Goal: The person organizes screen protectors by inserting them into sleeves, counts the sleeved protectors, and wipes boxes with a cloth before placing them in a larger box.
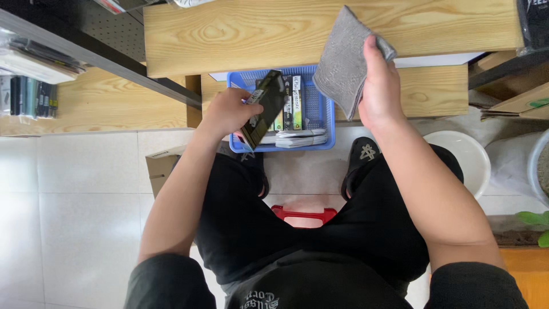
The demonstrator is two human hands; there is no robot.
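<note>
Holding dark box [264, 109] tilted, long axis upper-right; left hand [229, 111].

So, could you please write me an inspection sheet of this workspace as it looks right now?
Surface: pale tiled floor; light wooden shelf boards ahead.
Job's things: dark flat box tilted over the blue basket, which holds more slim boxes upright and white packets lying flat; folded grey cloth raised above it.
Clutter: cardboard box by the left leg, white bowl, red stool under the person, green leaves at the right edge.
Grippers: left hand holds the dark flat box; right hand holds the grey cloth.
Cables: nothing seen.
Surroundings: shelves at left with stacked goods; no other people seen.
</note>
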